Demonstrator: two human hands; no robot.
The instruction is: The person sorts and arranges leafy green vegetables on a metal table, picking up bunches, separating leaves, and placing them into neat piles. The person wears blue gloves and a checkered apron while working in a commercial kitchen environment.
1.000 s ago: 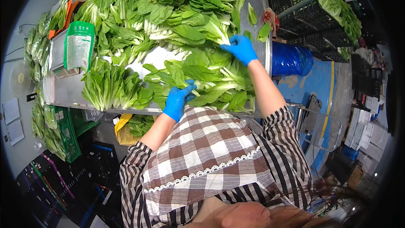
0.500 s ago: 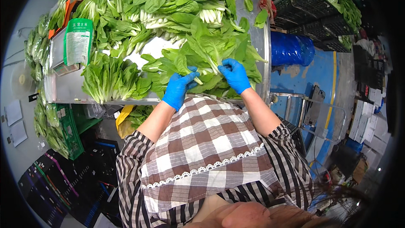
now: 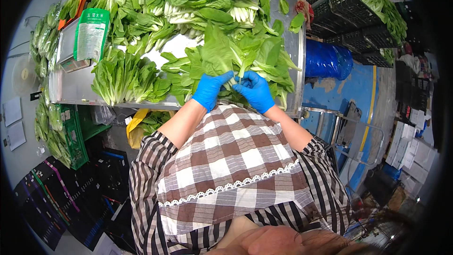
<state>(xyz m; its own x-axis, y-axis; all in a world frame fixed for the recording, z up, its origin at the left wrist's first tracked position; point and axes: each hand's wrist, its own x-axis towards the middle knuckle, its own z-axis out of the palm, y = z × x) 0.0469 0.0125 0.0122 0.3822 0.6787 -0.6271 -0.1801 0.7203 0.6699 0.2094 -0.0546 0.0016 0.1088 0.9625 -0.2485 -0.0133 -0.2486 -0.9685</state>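
Observation:
Both hands wear blue gloves and meet at the table's near edge, in front of my checked apron. My left hand (image 3: pixel 211 90) is closed around the stem end of a leafy green (image 3: pixel 217 52), whose broad leaves point away from me. Right beside it, my right hand (image 3: pixel 256 93) has its fingers curled in a pinch at the pale stems of the greens. Its fingertips partly hide what they grip. Under and around the hands lies a loose pile of greens (image 3: pixel 271 61). To the left, a separate bunch (image 3: pixel 118 78) lies with its stems toward me.
A large heap of greens (image 3: pixel 184 0) covers the far side of the metal table (image 3: pixel 75 85). A green-and-white bag (image 3: pixel 92 33) stands at the left beside a scale (image 3: pixel 75 65). Black crates (image 3: pixel 344 9) and a blue wrapped bundle (image 3: pixel 329 60) are at the right.
My hands have come closer together, the right one moving left and turning its fingers inward. The leafy green now stands more upright above my left hand. The whole view has shifted slightly.

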